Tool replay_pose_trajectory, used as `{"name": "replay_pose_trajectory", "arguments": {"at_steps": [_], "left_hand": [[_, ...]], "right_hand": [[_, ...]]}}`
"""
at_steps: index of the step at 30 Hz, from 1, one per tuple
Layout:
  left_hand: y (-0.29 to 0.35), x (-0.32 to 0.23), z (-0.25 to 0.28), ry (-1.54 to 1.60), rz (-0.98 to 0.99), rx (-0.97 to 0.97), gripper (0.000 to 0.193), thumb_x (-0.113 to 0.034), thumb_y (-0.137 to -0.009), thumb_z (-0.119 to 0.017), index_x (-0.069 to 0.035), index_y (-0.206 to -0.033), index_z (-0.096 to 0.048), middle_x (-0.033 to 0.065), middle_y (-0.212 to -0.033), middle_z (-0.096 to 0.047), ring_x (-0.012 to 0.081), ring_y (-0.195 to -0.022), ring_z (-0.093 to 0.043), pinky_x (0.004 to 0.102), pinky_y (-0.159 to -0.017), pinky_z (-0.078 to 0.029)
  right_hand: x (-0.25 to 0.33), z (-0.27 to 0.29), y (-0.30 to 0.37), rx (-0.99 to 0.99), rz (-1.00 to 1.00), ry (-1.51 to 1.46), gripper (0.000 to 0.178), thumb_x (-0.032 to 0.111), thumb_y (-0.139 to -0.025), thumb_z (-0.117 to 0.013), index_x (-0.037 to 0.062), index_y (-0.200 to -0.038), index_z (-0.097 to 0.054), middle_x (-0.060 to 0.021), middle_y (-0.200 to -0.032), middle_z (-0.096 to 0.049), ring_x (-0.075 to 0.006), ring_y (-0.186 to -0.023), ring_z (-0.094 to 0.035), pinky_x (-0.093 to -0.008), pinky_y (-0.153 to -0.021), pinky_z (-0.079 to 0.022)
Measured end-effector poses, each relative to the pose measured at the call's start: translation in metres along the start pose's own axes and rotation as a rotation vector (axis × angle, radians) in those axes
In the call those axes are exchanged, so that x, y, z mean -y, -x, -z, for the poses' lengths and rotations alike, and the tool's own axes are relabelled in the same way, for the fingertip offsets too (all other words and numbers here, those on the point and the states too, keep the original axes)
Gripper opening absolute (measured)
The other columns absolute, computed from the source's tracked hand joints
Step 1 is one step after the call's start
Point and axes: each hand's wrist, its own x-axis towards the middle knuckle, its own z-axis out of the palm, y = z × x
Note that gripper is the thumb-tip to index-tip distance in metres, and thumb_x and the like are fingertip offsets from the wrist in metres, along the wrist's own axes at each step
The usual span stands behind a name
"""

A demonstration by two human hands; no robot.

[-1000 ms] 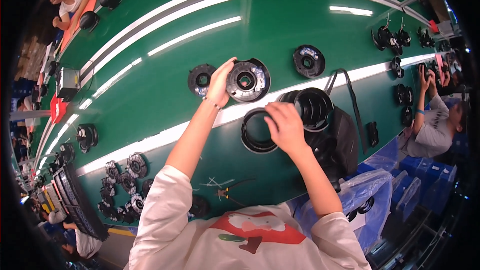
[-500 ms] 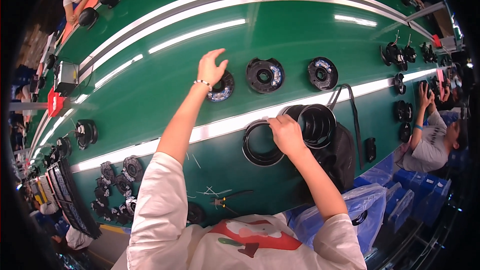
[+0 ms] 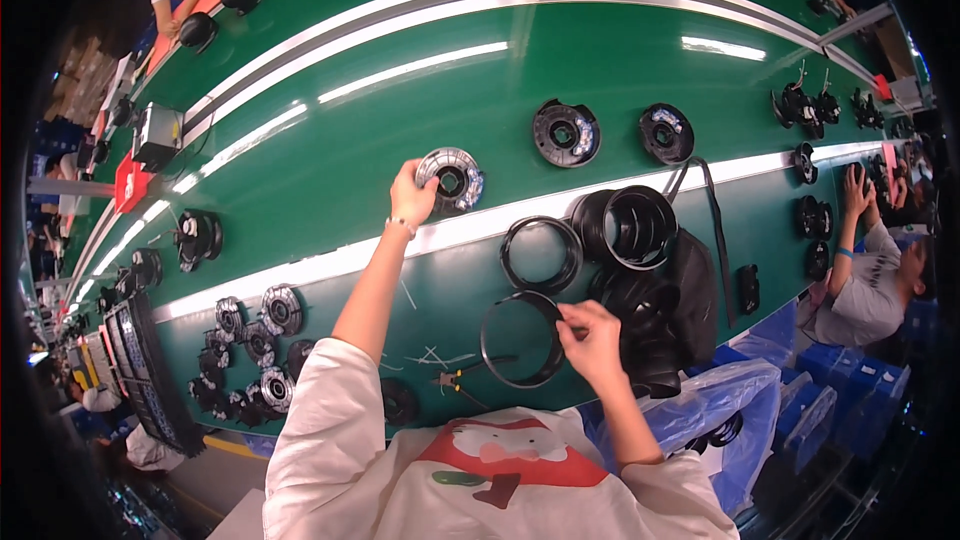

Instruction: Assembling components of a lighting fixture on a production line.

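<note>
My left hand [image 3: 411, 196] grips the left edge of a round black housing [image 3: 465, 202] fitted with a small circuit board. The housing is tilted above the green belt, near the bright strip. Closer to my body, my right hand [image 3: 592, 342] pinches the right edge of a thin black ring [image 3: 486, 338], held partly upright. A second black ring [image 3: 508, 258] lies just beyond it. Two more round housings, one in the middle [image 3: 553, 147] and one to its right [image 3: 660, 145], rest on the belt with their boards facing up.
Nested black rings [image 3: 640, 230] and dark cup-shaped parts [image 3: 645, 305] stand at my right, beside a black strap [image 3: 716, 240]. Yellow-handled cutters [image 3: 448, 379] and white ties [image 3: 432, 355] lie in front of me. Several coil-like discs [image 3: 283, 310] sit at the left. People work nearby.
My left hand has closed on the housing beneath it and tilted it up off the belt. My right hand has drawn a ring toward my body; another ring now shows beyond it.
</note>
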Motion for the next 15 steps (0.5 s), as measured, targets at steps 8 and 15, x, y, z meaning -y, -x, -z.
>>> {"name": "replay_pose_trajectory", "arguments": {"at_steps": [8, 15], "left_hand": [[0.138, -0.019, 0.031, 0.783, 0.275, -0.001, 0.033, 0.006, -0.080, -0.048, -0.004, -0.111, -0.042, 0.0078, -0.101, -0.056, 0.0145, -0.090, -0.054, 0.0264, -0.081, -0.043], [0.198, -0.042, 0.042, 0.962, 0.425, -0.056, 0.030, 0.003, -0.082, -0.047, -0.007, -0.110, -0.042, 0.0064, -0.101, -0.056, 0.0163, -0.090, -0.056, 0.0297, -0.075, -0.048]], "right_hand": [[-0.086, -0.052, 0.062, -0.057, -0.010, 0.139, 0.039, -0.009, -0.064, -0.057, -0.0029, -0.102, -0.055, -0.0151, -0.100, -0.054, -0.0209, -0.070, -0.059, -0.0273, -0.056, -0.049], [-0.028, -0.069, 0.062, 0.136, -0.157, 0.456, 0.101, 0.033, -0.049, -0.079, -0.0013, -0.127, -0.026, -0.0207, -0.125, -0.032, -0.0367, -0.116, -0.030, -0.0461, -0.092, -0.031]]}}
